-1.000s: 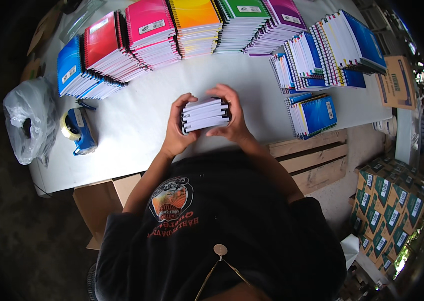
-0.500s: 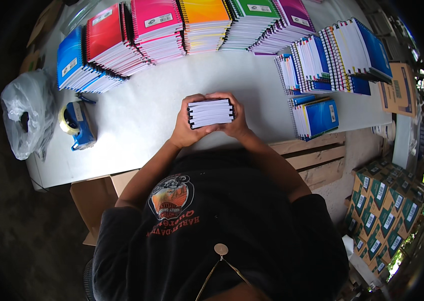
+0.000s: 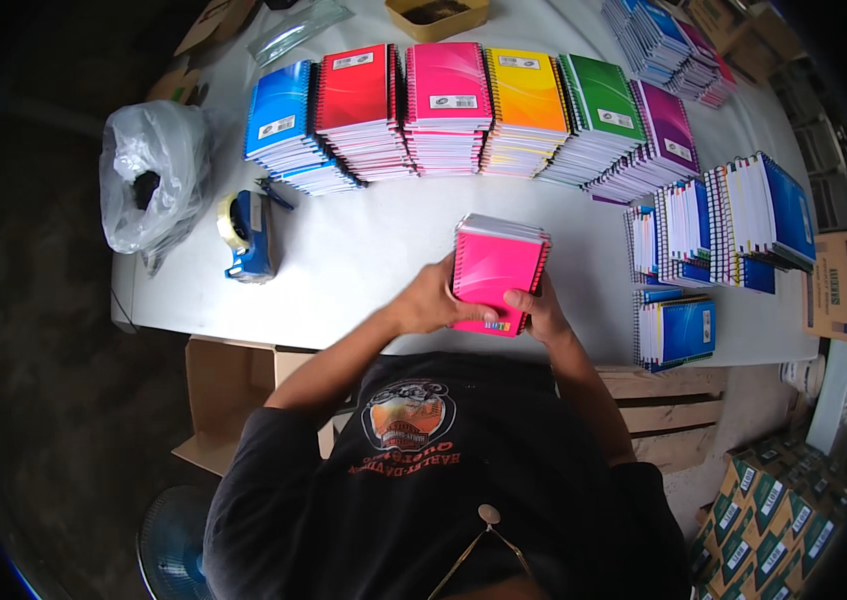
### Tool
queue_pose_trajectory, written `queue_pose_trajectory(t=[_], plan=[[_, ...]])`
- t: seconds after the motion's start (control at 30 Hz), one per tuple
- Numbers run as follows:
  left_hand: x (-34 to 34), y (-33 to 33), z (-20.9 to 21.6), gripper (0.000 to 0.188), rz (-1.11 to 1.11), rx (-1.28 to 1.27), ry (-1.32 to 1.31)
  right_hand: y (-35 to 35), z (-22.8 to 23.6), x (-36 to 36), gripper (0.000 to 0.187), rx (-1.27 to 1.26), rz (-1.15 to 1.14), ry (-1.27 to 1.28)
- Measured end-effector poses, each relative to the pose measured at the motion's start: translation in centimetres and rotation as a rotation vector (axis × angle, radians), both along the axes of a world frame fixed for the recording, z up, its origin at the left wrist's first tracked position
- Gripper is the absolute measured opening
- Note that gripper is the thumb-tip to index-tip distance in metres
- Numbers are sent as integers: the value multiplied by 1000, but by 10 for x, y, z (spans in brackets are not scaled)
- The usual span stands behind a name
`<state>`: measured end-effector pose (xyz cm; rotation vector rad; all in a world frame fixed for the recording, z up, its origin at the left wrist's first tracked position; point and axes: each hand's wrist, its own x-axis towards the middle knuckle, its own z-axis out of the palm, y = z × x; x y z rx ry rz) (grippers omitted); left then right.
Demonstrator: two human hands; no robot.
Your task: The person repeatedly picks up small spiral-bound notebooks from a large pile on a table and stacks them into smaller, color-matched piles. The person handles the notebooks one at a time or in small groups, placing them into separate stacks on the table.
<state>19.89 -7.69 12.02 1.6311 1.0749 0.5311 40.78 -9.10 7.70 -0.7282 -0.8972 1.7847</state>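
Observation:
Between both hands I hold a small stack of spiral notebooks [image 3: 500,268] over the table's near edge, a pink cover facing up. My left hand [image 3: 440,298] wraps the stack's left side, its thumb lying across the lower cover. On the right side my right hand [image 3: 539,308] grips the coil edge, thumb on the cover. Beyond them stand tall stacks of notebooks in a curved row: blue [image 3: 280,110], red [image 3: 354,95], pink [image 3: 446,90], yellow [image 3: 525,95], green [image 3: 599,100] and purple [image 3: 665,125].
At right, several bundles of spiral notebooks [image 3: 758,215] stand on edge beside a blue-covered bundle [image 3: 678,330]. A blue tape dispenser [image 3: 251,235] and a clear plastic bag [image 3: 148,185] lie at left. A yellow tray [image 3: 438,18] sits at the back. Below are an open cardboard box [image 3: 233,390] and a fan [image 3: 173,545].
The stack has turned from showing its page edges to showing its pink cover. My hands have shifted their hold to its lower sides. The whole view has shifted, showing more of the table's back.

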Motion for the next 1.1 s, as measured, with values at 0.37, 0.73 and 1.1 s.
queue_pose_trajectory(t=[0.37,0.73,1.1], plan=[[-149,77,77,35,612,1132,821,5,8,-23,47,-310,-86,166],[-59,29,70,61,393,1031,650,6,0,-22,47,-332,-57,250],[-64,13,70,33,342,1204,146,4,-5,-22,67,-380,-124,249]])
